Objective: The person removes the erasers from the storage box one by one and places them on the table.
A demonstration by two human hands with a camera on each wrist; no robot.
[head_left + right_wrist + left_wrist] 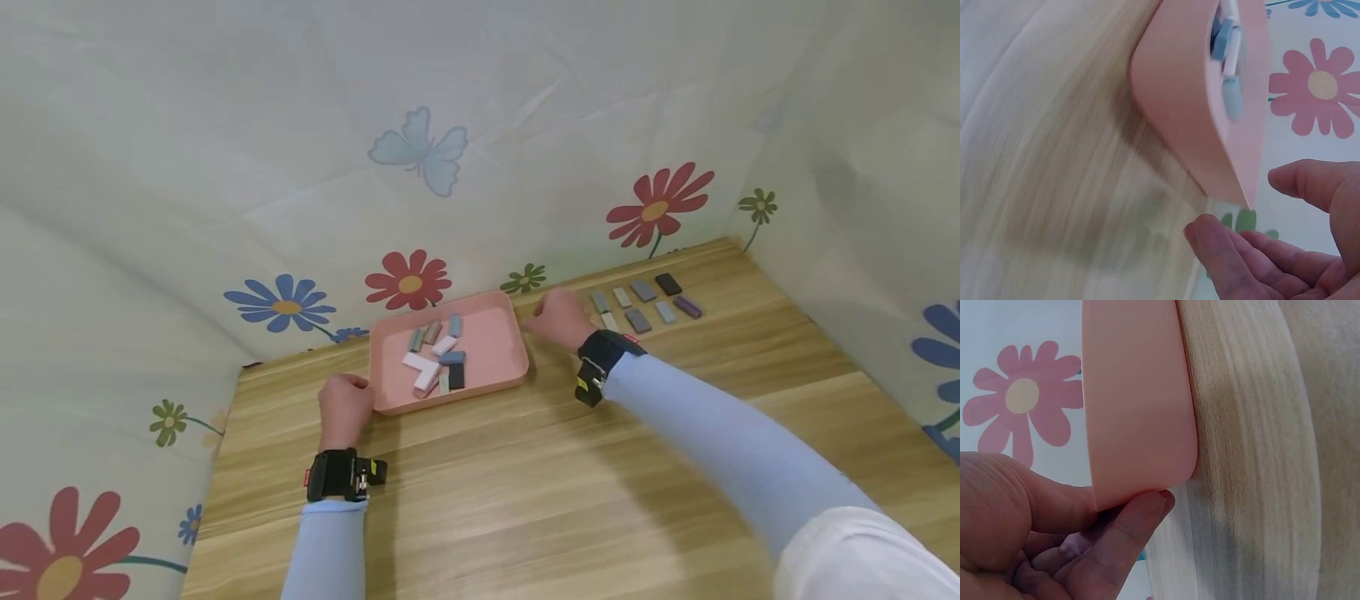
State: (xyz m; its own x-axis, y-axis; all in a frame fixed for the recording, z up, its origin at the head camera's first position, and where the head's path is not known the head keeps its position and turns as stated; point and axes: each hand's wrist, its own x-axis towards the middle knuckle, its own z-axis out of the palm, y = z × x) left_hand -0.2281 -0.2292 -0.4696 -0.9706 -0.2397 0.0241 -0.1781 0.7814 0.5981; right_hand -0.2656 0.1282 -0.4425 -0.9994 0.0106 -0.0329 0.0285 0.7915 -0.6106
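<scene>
Tray (491, 354), left grip (346, 408) touching, right grip (561, 318) near

Smooth, matt, plastic-looking tray (491, 350), wood-grained tabletop (525, 483), cloth sleeves (690, 417), creased wall covering (300, 125).

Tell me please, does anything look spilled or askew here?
Nothing looks spilled. Only the blocks in the pink tray look askew: they lie at mixed angles, while the pieces on the table form two rough rows.

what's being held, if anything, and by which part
The left hand pinches the pink tray by the rim at its left end; the right hand holds nothing.
</scene>
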